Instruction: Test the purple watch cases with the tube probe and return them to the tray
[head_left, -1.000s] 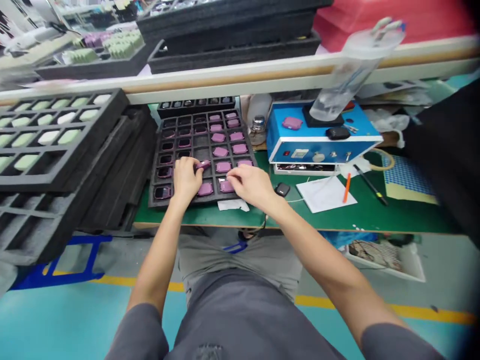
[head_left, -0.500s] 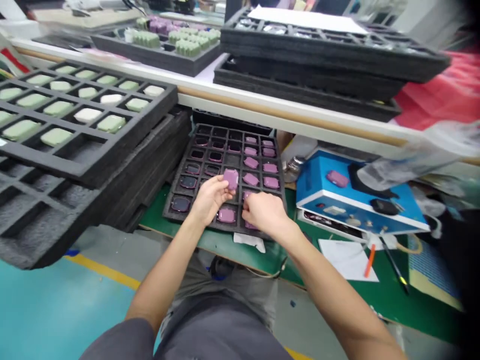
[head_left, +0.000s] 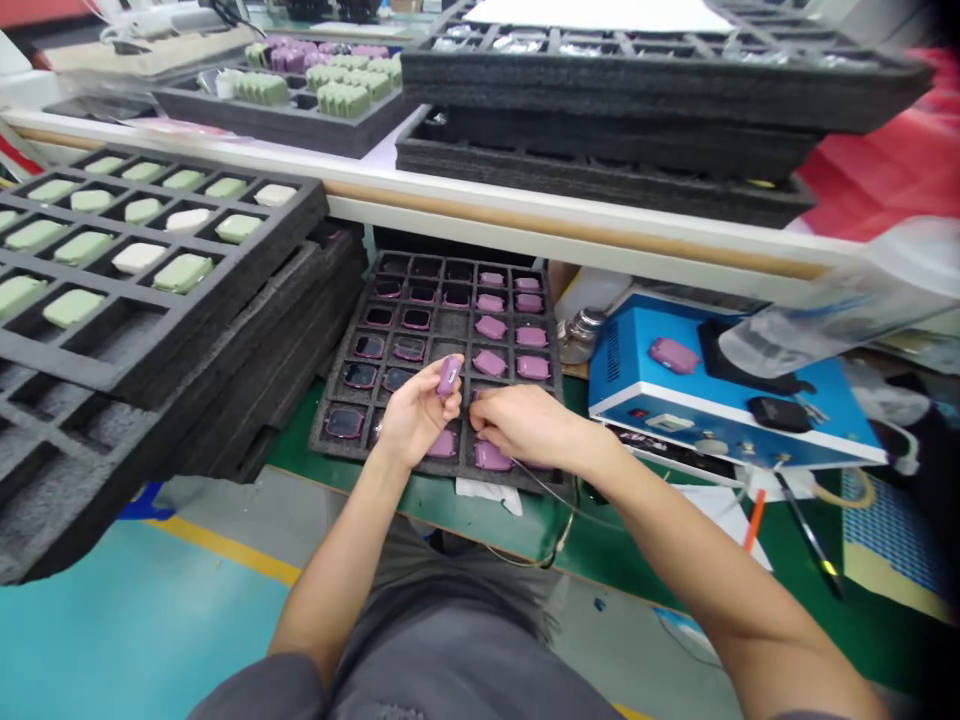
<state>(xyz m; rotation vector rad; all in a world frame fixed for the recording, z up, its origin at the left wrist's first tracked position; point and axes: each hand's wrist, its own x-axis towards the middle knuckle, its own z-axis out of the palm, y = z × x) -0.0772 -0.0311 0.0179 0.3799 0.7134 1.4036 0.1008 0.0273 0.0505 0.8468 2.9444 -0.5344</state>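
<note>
My left hand (head_left: 417, 415) pinches a small purple watch-like case (head_left: 450, 374), turned so a narrow side with a small slot faces up. It is held above a black foam tray (head_left: 318, 436). Close by on the right, my right hand (head_left: 521, 424) is closed over the tray, its fingertips pressed together. What those fingers hold is hidden; a thin cord (head_left: 555, 492) trails from beneath them towards the right. Purple cases (head_left: 490, 363) lie in the tray's right columns, and purple-edged pieces with dark faces (head_left: 360, 375) fill compartments on the left.
Stacked foam trays (head_left: 247, 290) with green cases stand on the left. A blue machine box (head_left: 660, 360) with a purple case on top sits right. The white shelf edge (head_left: 525, 220) crosses above the tray. A black pen (head_left: 806, 530) lies on the green bench.
My left hand has turned the purple case from its broad face onto its narrow side. My right hand stays closed over the tray, and the cord now shows. The view has shifted slightly.
</note>
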